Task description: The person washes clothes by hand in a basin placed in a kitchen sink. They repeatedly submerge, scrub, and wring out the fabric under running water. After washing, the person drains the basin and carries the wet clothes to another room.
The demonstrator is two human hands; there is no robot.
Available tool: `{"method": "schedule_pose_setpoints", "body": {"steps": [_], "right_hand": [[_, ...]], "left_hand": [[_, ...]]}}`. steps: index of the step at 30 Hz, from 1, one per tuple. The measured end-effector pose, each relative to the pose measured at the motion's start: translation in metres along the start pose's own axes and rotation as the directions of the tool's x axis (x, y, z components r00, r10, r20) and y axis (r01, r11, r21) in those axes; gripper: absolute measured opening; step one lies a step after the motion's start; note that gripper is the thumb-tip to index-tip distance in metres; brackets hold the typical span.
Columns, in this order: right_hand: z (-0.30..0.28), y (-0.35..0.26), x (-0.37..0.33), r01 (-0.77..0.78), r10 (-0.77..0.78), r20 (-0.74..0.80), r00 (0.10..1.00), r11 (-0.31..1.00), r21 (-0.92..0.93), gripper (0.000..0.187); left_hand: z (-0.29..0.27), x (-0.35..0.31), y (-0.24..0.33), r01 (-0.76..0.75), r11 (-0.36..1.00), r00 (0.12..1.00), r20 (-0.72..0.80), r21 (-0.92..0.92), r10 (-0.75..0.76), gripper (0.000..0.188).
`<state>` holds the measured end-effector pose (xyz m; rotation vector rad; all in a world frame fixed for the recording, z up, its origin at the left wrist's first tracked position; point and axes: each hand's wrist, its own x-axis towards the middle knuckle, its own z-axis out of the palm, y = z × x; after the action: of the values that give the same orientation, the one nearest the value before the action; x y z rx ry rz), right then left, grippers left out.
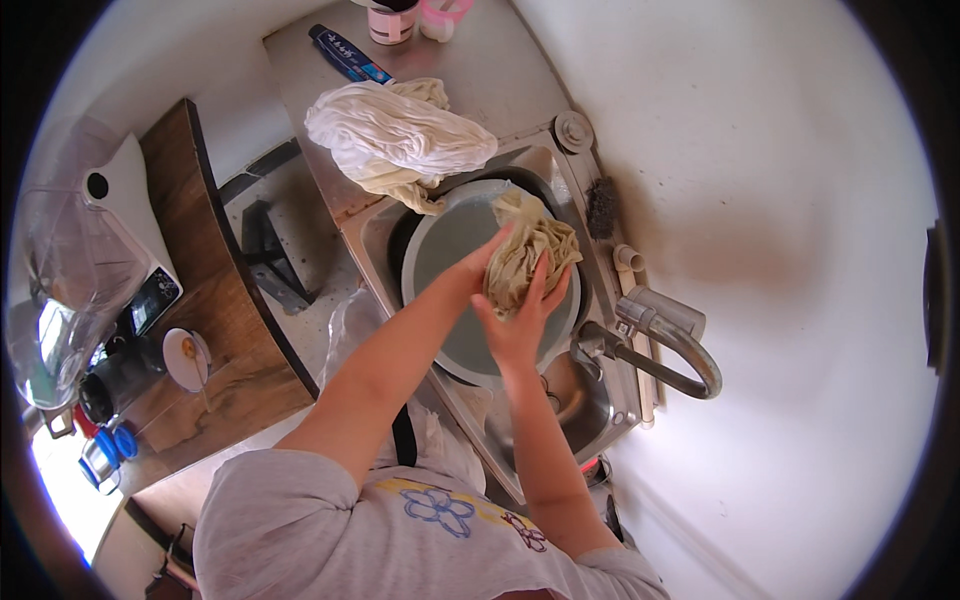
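Note:
Both my hands hold a crumpled, wet-looking beige cloth (530, 262) above a wide pale basin (425, 225) of cloudy water. My left hand (487, 262) grips the cloth's left side, with most of its fingers hidden behind it. From the near side, my right hand (517, 325) presses against the bundle, fingers spread along its right edge and thumb on the left. The basin sits in a steel sink (375, 235). Beyond its far left rim lies a heap of white and cream cloth (400, 130), piled on the counter.
A curved faucet (675, 355) rises at the sink's right, near a wall. A dark scrubber (601, 208) and a drain strainer (573, 132) lie along the back edge. Farther off is a blue tube (350, 55). Left stands a wooden table (230, 365) with a white bowl (187, 360).

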<state>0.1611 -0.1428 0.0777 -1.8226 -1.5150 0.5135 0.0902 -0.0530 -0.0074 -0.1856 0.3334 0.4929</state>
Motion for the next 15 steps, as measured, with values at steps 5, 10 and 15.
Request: {"method": "schedule_pose_setpoints", "body": {"steps": [5, 10, 15], "right_hand": [[0.027, 0.024, 0.018, -0.042, 0.033, -0.236, 0.971, 0.999, -0.032, 0.084], [0.028, 0.046, 0.034, -0.107, 0.12, -0.226, 0.967, 0.992, 0.069, 0.063], [0.036, 0.065, 0.039, -0.273, 0.419, -0.102, 0.902, 0.739, 0.616, 0.038]], "left_hand": [[-0.007, 0.024, -0.018, -0.365, 0.895, 0.907, -0.117, 0.256, 0.404, 0.056], [0.003, 0.023, -0.024, -0.465, 0.816, 0.8, -0.231, 0.343, 0.553, 0.056], [0.007, 0.021, -0.027, -0.358, 0.425, 0.591, -0.151, 0.831, 0.793, 0.039]]}}
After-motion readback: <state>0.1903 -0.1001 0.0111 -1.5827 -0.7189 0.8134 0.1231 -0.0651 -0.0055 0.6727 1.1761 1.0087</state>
